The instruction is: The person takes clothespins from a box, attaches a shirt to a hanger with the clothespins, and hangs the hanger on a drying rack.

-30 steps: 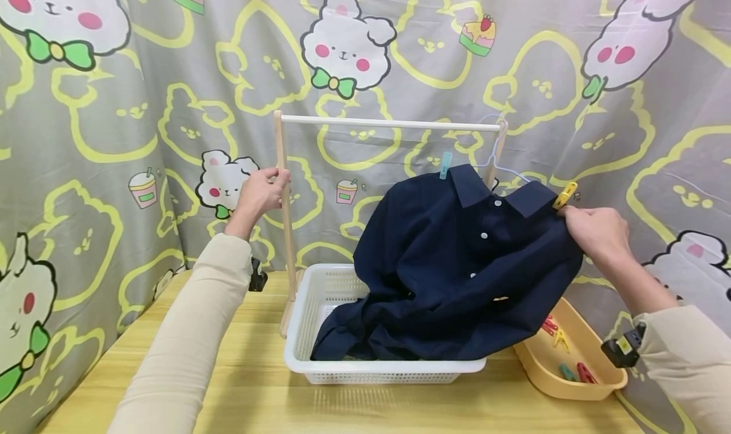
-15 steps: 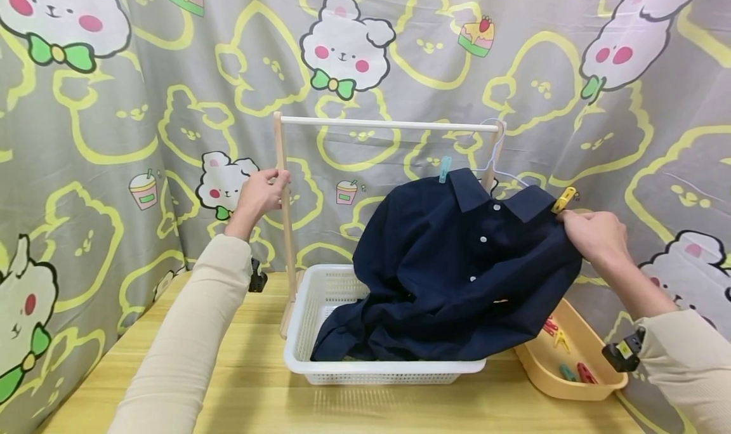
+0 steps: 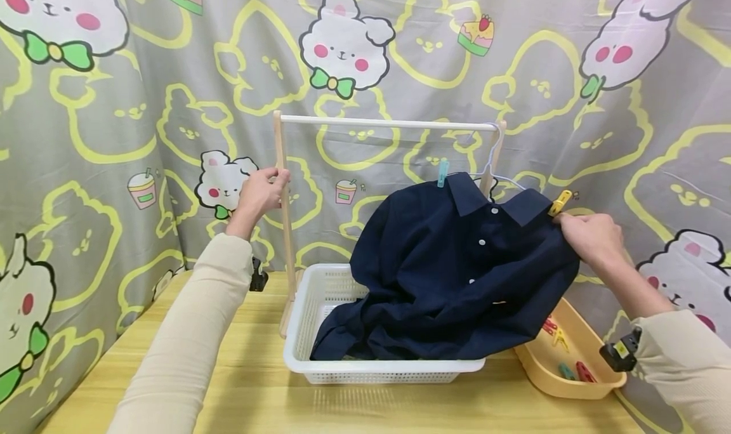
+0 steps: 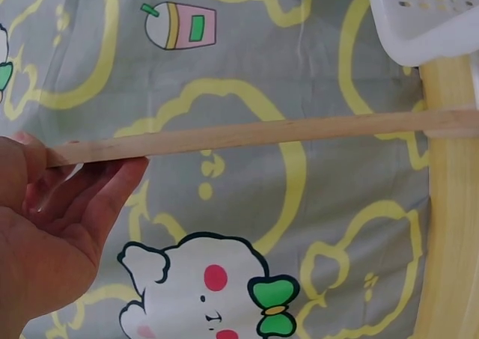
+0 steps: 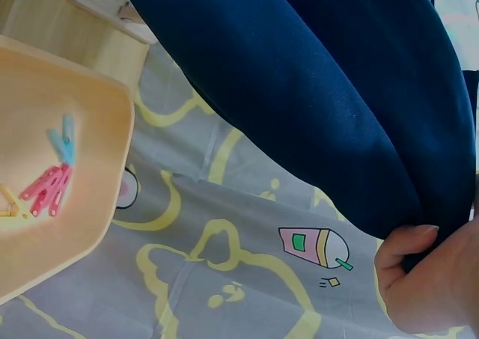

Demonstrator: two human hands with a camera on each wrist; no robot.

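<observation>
My left hand [image 3: 263,191] holds the left wooden post [image 3: 287,231] of a small clothes rack, thumb and fingers about it; the left wrist view shows the hand [image 4: 56,219] at one end of the post [image 4: 247,135]. With my right hand [image 3: 595,236] I grip the shoulder of a navy button-up shirt [image 3: 445,250], just below a yellow clothespin [image 3: 561,202]. A blue clothespin [image 3: 443,173] is clipped at its other shoulder. The shirt is on a pale wire hanger [image 3: 492,161], whose hook overlaps the right end of the white rail [image 3: 388,124]. The shirt's lower part lies in a white basket [image 3: 385,369].
To the right of the basket stands a yellow tub [image 3: 571,388] with several clothespins [image 3: 585,372] in it. A patterned grey curtain [image 3: 411,53] hangs behind and on both sides. Everything stands on a wood-grain table [image 3: 257,383].
My right hand, the shirt and the hanger have come slightly down and to the left. The hook has dropped from above the rail to rail height. My left hand stays on the post.
</observation>
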